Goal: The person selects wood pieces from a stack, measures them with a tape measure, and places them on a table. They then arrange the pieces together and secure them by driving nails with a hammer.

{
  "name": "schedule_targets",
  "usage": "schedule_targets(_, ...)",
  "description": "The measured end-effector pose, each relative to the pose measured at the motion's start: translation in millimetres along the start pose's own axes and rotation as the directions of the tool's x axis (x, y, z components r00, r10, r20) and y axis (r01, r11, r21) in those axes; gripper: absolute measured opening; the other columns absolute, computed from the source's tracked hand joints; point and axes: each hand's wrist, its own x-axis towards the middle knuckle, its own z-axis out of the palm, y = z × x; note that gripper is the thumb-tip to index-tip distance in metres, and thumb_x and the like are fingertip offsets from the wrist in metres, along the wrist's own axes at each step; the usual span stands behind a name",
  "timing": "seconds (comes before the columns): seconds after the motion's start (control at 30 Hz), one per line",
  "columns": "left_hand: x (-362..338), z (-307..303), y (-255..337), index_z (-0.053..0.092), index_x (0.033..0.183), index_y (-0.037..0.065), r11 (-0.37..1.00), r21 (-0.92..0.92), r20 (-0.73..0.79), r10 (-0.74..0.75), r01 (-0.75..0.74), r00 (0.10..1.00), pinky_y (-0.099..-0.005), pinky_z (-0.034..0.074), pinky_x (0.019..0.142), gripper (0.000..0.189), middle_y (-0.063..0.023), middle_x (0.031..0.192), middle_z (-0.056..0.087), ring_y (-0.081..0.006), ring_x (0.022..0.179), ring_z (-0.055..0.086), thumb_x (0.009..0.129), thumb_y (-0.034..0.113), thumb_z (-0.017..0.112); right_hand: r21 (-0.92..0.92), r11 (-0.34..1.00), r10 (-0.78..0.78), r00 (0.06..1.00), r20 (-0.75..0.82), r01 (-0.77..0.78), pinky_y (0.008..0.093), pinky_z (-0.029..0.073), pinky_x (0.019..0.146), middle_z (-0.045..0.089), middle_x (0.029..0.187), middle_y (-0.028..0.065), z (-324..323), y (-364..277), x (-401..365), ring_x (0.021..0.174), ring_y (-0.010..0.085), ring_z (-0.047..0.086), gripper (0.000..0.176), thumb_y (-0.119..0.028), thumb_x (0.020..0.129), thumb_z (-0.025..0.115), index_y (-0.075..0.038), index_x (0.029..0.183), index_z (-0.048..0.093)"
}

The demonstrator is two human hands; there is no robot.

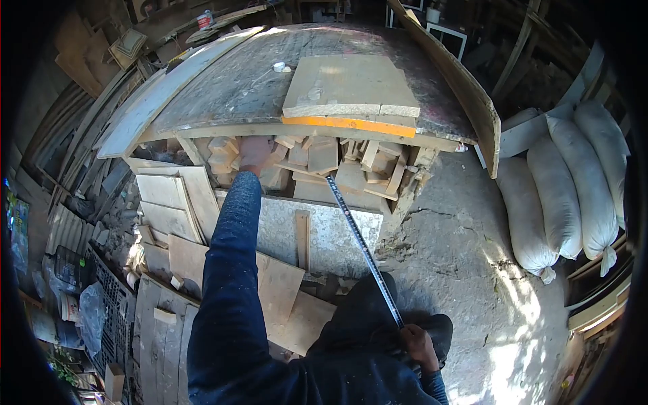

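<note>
My left hand (255,152) reaches in among wood offcuts (322,156) stacked under the front edge of the workbench (236,88); its fingers are hard to make out against the blocks. Low at the right of my body, my right hand (418,343) is closed round the lower end of a tape measure (364,250). The extended blade slants up and left, and its far end is near the blocks. On the bench top lie light boards (351,81), with an orange strip (351,125) along their front side.
Filled white sacks (557,182) lean at the right. A curved board (459,74) stands along the bench's right edge. Plywood sheets (169,202) lean at the left front, near a black crate (111,304). A small white roll (279,67) sits on the bench.
</note>
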Motion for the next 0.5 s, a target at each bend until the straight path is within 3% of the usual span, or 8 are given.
schedule_targets(0.07, -12.8, -37.9, 9.7, 0.069, 0.123, 0.005, 0.996, 0.076, 0.104, -0.043, 0.035, 0.994, -0.0536, 0.044, 0.103, 0.056, -0.0226, 0.140, 0.059, -0.0345, 0.132, 0.053, 0.084, 0.044, 0.071, 0.032, 0.999, 0.033, 0.999, -0.006, -0.033, 0.0454, 0.055, 0.075, 0.070, 0.100, 0.0203, -4.1, -2.4, 0.2, 0.089, 0.0416, 0.069, 0.018, -0.018, 0.097, 0.059, -0.003, 0.099, 0.069)
schedule_targets(0.13, -40.1, -79.0, 26.6, 0.064, 0.129, 0.000, 0.959, 0.236, 0.212, -0.206, 0.155, 0.955, -0.0558, 0.045, 0.102, 0.063, -0.0265, 0.138, 0.059, -0.0327, 0.128, 0.057, 0.085, 0.045, 0.069, 0.134, 0.986, 0.105, 0.994, -0.035, -0.100, 0.0458, 0.055, 0.076, 0.070, 0.100, 0.0215, -2.5, -0.5, 7.0, 0.090, 0.0427, 0.069, 0.018, -0.018, 0.096, 0.060, -0.003, 0.099, 0.070)
schedule_targets(0.2, -90.2, -68.3, 22.8, 0.063, 0.123, -0.010, 0.972, 0.051, 0.074, -0.235, 0.231, 0.969, -0.0488, 0.052, 0.094, 0.063, -0.0312, 0.120, 0.066, -0.0326, 0.116, 0.065, 0.081, 0.036, 0.074, 0.148, 0.981, 0.129, 0.991, -0.039, -0.122, 0.0461, 0.055, 0.077, 0.070, 0.100, 0.0227, -2.2, 3.8, 11.3, 0.091, 0.0434, 0.069, 0.020, -0.020, 0.096, 0.060, -0.003, 0.101, 0.070)
schedule_targets(0.23, -116.4, -73.6, 19.3, 0.061, 0.124, -0.009, 0.937, -0.205, 0.174, -0.248, 0.281, 0.953, -0.0467, 0.054, 0.089, 0.063, -0.0288, 0.115, 0.068, -0.0335, 0.109, 0.068, 0.079, 0.033, 0.076, 0.158, 0.978, 0.140, 0.989, -0.039, -0.132, 0.0463, 0.055, 0.078, 0.070, 0.100, 0.0233, 0.2, 3.9, 14.0, 0.091, 0.0438, 0.069, 0.021, -0.021, 0.096, 0.060, -0.003, 0.101, 0.070)
schedule_targets(0.27, -140.2, -78.9, 18.2, 0.060, 0.125, -0.008, 0.831, -0.444, 0.269, -0.232, 0.335, 0.935, -0.0446, 0.056, 0.085, 0.063, -0.0264, 0.110, 0.070, -0.0344, 0.101, 0.070, 0.078, 0.030, 0.077, 0.177, 0.977, 0.121, 0.992, -0.022, -0.115, 0.0465, 0.055, 0.078, 0.070, 0.099, 0.0236, 3.1, 1.8, 18.4, 0.092, 0.0439, 0.069, 0.022, -0.022, 0.096, 0.060, -0.003, 0.102, 0.070)
schedule_targets(0.33, -182.9, -64.6, 21.4, 0.053, 0.129, -0.005, 0.649, -0.584, 0.431, -0.261, 0.487, 0.864, -0.0425, 0.058, 0.079, 0.061, -0.0213, 0.107, 0.071, -0.0324, 0.091, 0.072, 0.088, 0.034, 0.075, 0.203, 0.975, 0.087, 0.996, -0.001, -0.085, 0.0467, 0.054, 0.078, 0.070, 0.099, 0.0242, 1.6, -2.7, 30.7, 0.093, 0.0443, 0.068, 0.024, -0.023, 0.096, 0.061, -0.002, 0.103, 0.070)
schedule_targets(0.4, -219.7, -50.4, 33.8, 0.052, 0.129, 0.000, 0.136, -0.607, 0.750, -0.228, 0.783, 0.621, -0.0386, 0.059, 0.077, 0.055, -0.0156, 0.108, 0.071, -0.0280, 0.087, 0.072, 0.097, 0.041, 0.068, 0.173, 0.982, 0.075, 0.997, 0.037, -0.080, 0.0474, 0.054, 0.077, 0.069, 0.099, 0.0240, 5.0, -6.3, 45.2, 0.093, 0.0451, 0.068, 0.025, -0.024, 0.096, 0.058, -0.002, 0.103, 0.070)
schedule_targets(0.5, -279.7, -46.0, 73.1, 0.050, 0.133, 0.005, -0.305, -0.617, 0.770, -0.047, 0.725, 0.636, -0.0430, 0.056, 0.089, 0.044, -0.0109, 0.123, 0.064, -0.0265, 0.105, 0.067, 0.104, 0.035, 0.061, 0.172, 0.980, 0.095, 0.994, 0.058, -0.104, 0.0487, 0.054, 0.077, 0.069, 0.100, 0.0238, 13.3, -10.9, 64.8, 0.094, 0.0455, 0.067, 0.025, -0.024, 0.097, 0.056, -0.004, 0.102, 0.070)
